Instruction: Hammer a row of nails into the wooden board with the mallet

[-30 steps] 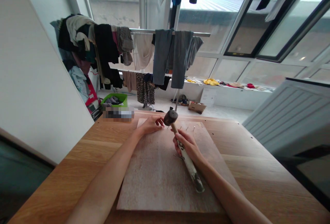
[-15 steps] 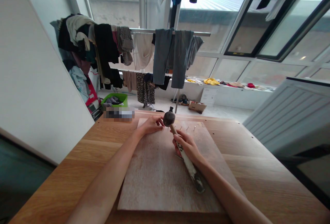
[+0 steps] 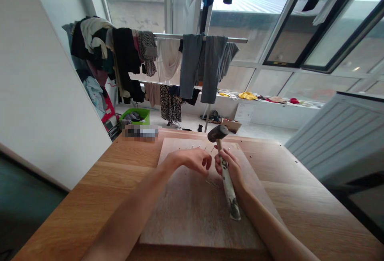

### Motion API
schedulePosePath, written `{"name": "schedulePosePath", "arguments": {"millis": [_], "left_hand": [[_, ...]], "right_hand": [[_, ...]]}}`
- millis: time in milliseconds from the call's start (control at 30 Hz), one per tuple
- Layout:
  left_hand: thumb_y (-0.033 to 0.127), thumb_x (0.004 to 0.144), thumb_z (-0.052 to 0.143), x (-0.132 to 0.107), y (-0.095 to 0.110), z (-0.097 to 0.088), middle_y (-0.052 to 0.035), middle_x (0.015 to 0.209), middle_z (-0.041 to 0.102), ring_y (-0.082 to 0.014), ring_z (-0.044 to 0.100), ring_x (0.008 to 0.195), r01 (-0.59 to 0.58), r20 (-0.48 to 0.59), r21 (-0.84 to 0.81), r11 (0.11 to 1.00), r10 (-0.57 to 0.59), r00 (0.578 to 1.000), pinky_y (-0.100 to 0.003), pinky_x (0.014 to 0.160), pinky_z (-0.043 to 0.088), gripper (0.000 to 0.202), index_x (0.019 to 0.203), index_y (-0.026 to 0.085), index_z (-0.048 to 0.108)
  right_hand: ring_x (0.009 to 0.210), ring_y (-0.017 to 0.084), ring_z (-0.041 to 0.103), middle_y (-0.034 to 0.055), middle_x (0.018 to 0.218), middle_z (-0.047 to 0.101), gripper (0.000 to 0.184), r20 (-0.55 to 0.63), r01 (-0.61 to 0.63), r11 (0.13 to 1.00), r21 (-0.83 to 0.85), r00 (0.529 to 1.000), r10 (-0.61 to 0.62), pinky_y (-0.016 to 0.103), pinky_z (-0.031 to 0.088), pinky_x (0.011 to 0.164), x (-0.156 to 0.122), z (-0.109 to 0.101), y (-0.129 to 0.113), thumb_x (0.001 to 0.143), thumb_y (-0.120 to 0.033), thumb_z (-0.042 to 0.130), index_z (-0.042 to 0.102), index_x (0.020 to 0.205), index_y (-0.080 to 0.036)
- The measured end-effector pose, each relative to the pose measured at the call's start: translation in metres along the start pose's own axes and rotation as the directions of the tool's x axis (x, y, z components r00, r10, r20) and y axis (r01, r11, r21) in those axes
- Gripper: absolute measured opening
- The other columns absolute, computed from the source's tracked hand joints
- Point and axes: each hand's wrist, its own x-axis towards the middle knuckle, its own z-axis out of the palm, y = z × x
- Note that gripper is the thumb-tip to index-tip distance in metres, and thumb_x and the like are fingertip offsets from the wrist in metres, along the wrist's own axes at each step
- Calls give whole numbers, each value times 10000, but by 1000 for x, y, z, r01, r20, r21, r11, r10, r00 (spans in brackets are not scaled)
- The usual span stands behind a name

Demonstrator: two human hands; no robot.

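Note:
My right hand (image 3: 229, 169) is wrapped around the worn, paint-stained handle of a mallet (image 3: 218, 133), held tilted with its dark head up and away from me. My left hand (image 3: 196, 159) hangs over the wooden board (image 3: 186, 209), fingers loosely bent downward and apart, with nothing visible in them. Just below its fingertips lie several loose nails (image 3: 212, 183) on the board. Along the board's far edge a row of nails (image 3: 205, 149) stands upright, partly hidden behind my hands and the mallet.
The board lies on a wooden table (image 3: 114, 181). A blurred-out item (image 3: 141, 131) sits at the table's far left edge. Beyond are a drying rack with clothes (image 3: 192, 67), a green basin (image 3: 144, 116) and a cardboard box (image 3: 231, 125). A white ribbed panel (image 3: 339, 133) stands at the right.
My left hand has moved from the far edge of the board toward me and right, over the loose nails. The mallet in my right hand has shifted right, its head turned sideways.

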Motion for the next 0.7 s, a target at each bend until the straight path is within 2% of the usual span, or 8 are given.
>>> {"name": "schedulePosePath", "arguments": {"millis": [67, 167, 367, 500, 600, 700], "left_hand": [[231, 695, 713, 5, 11, 9, 18, 751, 639, -136, 577, 676, -19, 130, 57, 998, 12, 991, -230, 583, 409, 119, 787, 169, 670], [209, 711, 726, 9, 18, 17, 25, 696, 637, -138, 588, 672, -68, 184, 90, 994, 50, 982, -232, 610, 423, 85, 709, 166, 653], [179, 700, 725, 8, 20, 18, 18, 671, 642, -140, 578, 636, -97, 185, 118, 988, 74, 980, -250, 610, 431, 93, 668, 151, 642], [175, 705, 713, 11, 26, 23, 15, 675, 653, -143, 583, 638, -121, 173, 134, 984, 97, 980, -251, 617, 440, 72, 666, 159, 655], [209, 698, 730, 13, 33, 28, 1, 676, 663, -154, 578, 628, -114, 143, 223, 968, 83, 986, -258, 596, 433, 82, 654, 168, 675], [264, 686, 748, 12, 37, 28, -22, 672, 666, -165, 567, 605, -54, 102, 312, 948, 23, 994, -271, 571, 419, 118, 645, 171, 689]], "right_hand": [[379, 73, 455, -55, 591, 552, 368, -10, 1, 1000, 4, 1000, -1, 188, 334, 335, 1, -2, 0, 774, -476, 693, 634, 985, -181], [381, 77, 452, -56, 596, 553, 365, 0, -1, 1000, -4, 1000, 1, 194, 337, 335, 0, -3, -1, 769, -471, 693, 636, 987, -184], [385, 83, 445, -52, 578, 551, 348, 9, 23, 999, -31, 1000, -23, 202, 336, 341, -2, -1, -4, 765, -470, 689, 635, 943, -177], [392, 82, 445, -56, 585, 548, 384, -15, 34, 999, -17, 999, -35, 198, 324, 351, -2, -4, -5, 788, -463, 677, 634, 1035, -171], [394, 78, 445, -56, 586, 550, 395, -34, 45, 999, -14, 998, -45, 195, 324, 358, -4, -5, -5, 795, -460, 677, 631, 1052, -164], [393, 79, 448, -53, 583, 553, 391, -36, 58, 998, -16, 998, -59, 199, 333, 360, -5, -4, -6, 791, -457, 682, 628, 1039, -161]]}}
